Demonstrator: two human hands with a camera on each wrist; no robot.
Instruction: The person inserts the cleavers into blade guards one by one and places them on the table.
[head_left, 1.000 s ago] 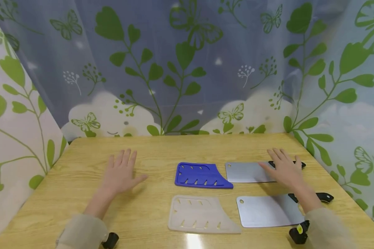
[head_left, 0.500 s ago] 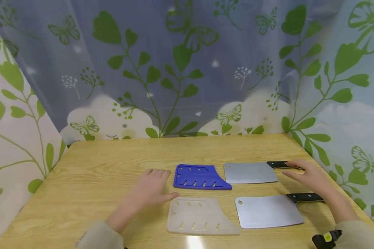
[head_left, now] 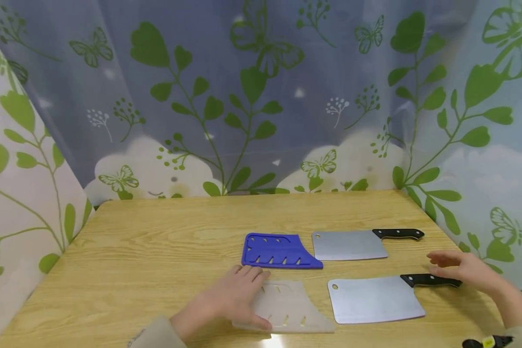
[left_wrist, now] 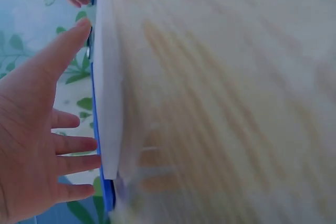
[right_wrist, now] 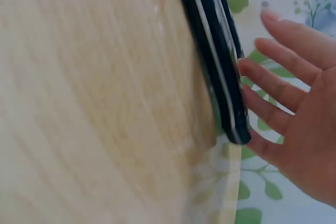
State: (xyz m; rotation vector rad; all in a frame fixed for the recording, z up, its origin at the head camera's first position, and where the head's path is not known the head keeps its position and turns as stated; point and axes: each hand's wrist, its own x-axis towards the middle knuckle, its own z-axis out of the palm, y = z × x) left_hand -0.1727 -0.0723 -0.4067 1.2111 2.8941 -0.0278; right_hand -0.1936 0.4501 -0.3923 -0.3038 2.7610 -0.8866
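Observation:
My left hand hovers over the left end of a translucent white blade guard, covering part of it. In the left wrist view its thumb and fingers are spread beside the guard's edge; contact is hard to tell. Over at the right, my right hand is at the black handle of the nearer cleaver. The right wrist view has its fingers fairly straight and spread close to that handle, not wrapped round it. Both guard and cleaver lie flat on the table.
Behind the white guard lies a blue blade guard. To its right is a second cleaver with a black handle, its blade close to the blue guard's tip. Patterned curtains border the wooden table at the back and sides.
My left hand has moved right and nearer, from bare table to the white guard. My right hand has drawn back from over the farther cleaver to the nearer cleaver's handle. Cleavers and guards stay put.

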